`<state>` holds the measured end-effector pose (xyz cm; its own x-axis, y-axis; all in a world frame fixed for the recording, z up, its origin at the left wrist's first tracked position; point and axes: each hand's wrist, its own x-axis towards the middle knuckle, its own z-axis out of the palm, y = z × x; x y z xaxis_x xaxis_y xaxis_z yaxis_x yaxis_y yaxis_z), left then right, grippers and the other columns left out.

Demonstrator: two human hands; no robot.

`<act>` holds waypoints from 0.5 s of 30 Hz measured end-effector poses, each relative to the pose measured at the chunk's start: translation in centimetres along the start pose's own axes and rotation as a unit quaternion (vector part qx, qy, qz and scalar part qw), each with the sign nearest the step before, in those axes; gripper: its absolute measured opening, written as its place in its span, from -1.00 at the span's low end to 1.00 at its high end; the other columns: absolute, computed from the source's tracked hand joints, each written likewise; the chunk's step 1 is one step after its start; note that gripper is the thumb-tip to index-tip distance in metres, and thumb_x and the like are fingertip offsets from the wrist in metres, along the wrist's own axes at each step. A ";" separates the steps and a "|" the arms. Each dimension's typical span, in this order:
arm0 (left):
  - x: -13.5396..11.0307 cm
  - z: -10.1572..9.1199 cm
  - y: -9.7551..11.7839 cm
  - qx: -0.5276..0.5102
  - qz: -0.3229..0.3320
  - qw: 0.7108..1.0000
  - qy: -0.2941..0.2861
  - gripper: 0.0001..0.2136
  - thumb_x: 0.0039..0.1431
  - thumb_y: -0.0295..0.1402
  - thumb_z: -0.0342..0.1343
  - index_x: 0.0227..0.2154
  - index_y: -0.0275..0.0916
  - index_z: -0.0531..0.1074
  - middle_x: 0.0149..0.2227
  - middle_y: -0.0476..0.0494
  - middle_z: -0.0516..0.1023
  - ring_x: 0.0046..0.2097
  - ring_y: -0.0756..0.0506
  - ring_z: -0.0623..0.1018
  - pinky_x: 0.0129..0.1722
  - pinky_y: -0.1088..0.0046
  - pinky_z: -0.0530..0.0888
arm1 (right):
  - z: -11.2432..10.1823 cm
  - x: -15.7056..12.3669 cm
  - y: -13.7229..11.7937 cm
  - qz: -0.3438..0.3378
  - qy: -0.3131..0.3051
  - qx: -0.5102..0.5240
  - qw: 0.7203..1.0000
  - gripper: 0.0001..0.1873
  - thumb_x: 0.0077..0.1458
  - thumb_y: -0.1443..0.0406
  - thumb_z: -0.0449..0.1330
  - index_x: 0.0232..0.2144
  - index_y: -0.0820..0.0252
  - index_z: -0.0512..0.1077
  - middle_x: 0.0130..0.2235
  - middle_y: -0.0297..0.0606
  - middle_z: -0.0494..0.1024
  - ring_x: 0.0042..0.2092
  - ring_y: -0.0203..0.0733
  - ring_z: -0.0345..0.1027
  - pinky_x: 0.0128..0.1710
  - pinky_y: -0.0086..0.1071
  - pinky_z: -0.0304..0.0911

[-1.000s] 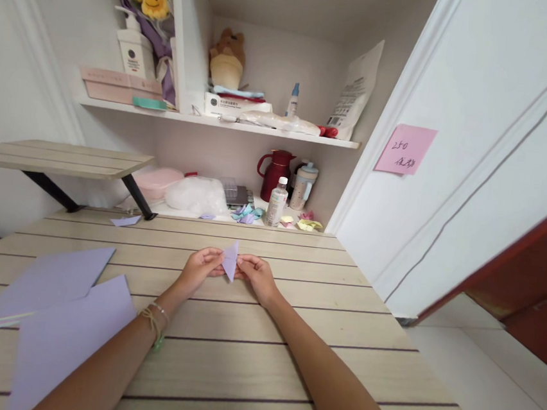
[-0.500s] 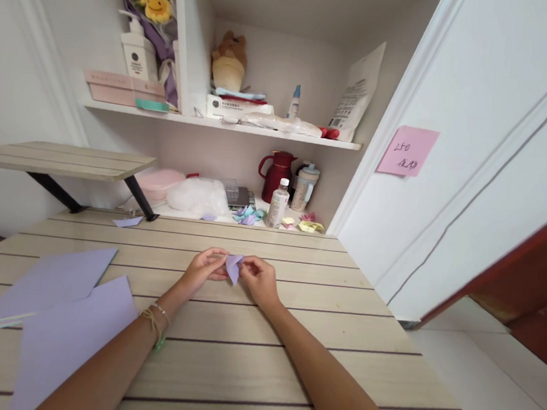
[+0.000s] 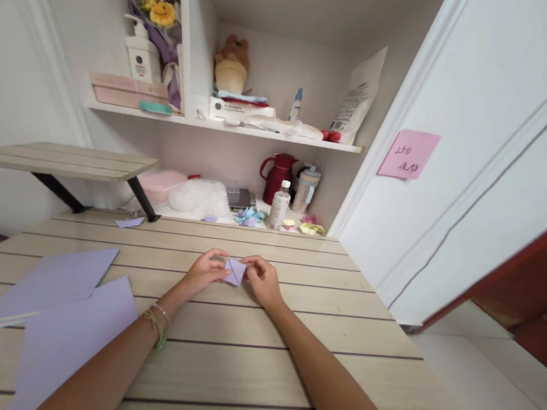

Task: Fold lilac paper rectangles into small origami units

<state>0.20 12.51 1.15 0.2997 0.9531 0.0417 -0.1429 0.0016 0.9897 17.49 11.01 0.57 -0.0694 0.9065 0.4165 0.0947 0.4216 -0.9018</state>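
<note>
A small piece of folded purple paper (image 3: 235, 271) is held up between my two hands, over the middle of the slatted table (image 3: 219, 367). It looks like a flat diamond with a crease line across it. My left hand (image 3: 205, 270) pinches its left corner between thumb and fingers. At its right edge, my right hand (image 3: 262, 280) grips it with bent fingers; the fingertips are partly hidden. Two large purple sheets, an upper one (image 3: 60, 281) and a lower one (image 3: 71, 340), lie at the left, the lower partly under my left forearm.
A small raised shelf (image 3: 60, 157) on black legs stands at the table's back left, a purple paper scrap (image 3: 129, 222) by its leg. Behind the table are a clear bottle (image 3: 280, 207), a red jug (image 3: 278, 178), a cup (image 3: 306, 190), a plastic bag (image 3: 199, 199) and colourful folded papers (image 3: 250, 217).
The folded paper was a narrow, pointed shape with flaps angled; now it shows a flatter, wider diamond face. Both hands stay in nearly the same place.
</note>
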 end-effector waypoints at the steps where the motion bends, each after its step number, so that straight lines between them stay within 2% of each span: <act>1: 0.0 0.0 -0.1 0.007 0.002 1.000 0.002 -0.54 -0.24 -0.35 0.29 -0.23 -0.29 0.28 -0.47 -0.11 0.55 -0.43 -0.07 0.55 -0.37 0.40 0.45 | 0.0 0.1 0.1 0.023 -0.014 0.026 0.999 -0.77 -0.09 0.36 0.06 -0.33 0.22 0.42 -0.50 -0.33 0.47 -0.47 -0.29 0.35 -0.47 -0.45 0.26; 5: 0.2 -0.1 -0.3 0.035 0.022 0.999 0.028 -0.61 -0.23 -0.35 0.28 -0.27 -0.32 0.36 -0.48 -0.11 0.54 -0.43 -0.06 0.53 -0.38 0.45 0.43 | 0.2 0.3 0.7 0.095 -0.039 0.085 0.991 -0.66 -0.23 0.26 0.26 -0.31 0.24 0.40 -0.55 -0.37 0.45 -0.51 -0.28 0.36 -0.49 -0.45 0.26; 8: 0.2 -0.1 -0.2 0.036 0.031 0.999 0.026 -0.64 -0.21 -0.35 0.26 -0.28 -0.32 0.38 -0.46 -0.12 0.54 -0.42 -0.06 0.53 -0.39 0.47 0.42 | 0.4 0.4 1.0 0.126 -0.046 0.116 0.984 -0.60 -0.32 0.23 0.32 -0.34 0.24 0.39 -0.59 -0.39 0.44 -0.54 -0.27 0.36 -0.50 -0.43 0.27; 11: 0.1 -0.1 0.0 0.037 0.027 0.999 0.014 -0.65 -0.19 -0.33 0.24 -0.26 -0.31 0.40 -0.46 -0.12 0.54 -0.44 -0.05 0.52 -0.44 0.50 0.41 | 0.4 0.3 1.0 0.137 -0.050 0.135 0.980 -0.57 -0.34 0.21 0.35 -0.34 0.24 0.37 -0.61 -0.40 0.45 -0.56 -0.26 0.36 -0.50 -0.41 0.28; 15: 0.3 -0.3 0.0 0.038 0.029 0.998 0.030 -0.70 -0.15 -0.29 0.22 -0.31 -0.32 0.43 -0.57 -0.07 0.51 -0.53 -0.02 0.47 -0.52 0.53 0.38 | 0.1 0.3 0.6 0.124 -0.075 0.159 0.977 -0.56 -0.32 0.20 0.34 -0.31 0.22 0.38 -0.58 -0.40 0.47 -0.53 -0.27 0.38 -0.43 -0.38 0.32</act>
<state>0.02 12.83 1.12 0.2349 0.9675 0.0936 -0.0853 -0.0754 0.9935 17.40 11.57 0.12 -0.2304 0.9560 0.1816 -0.1840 0.1405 -0.9728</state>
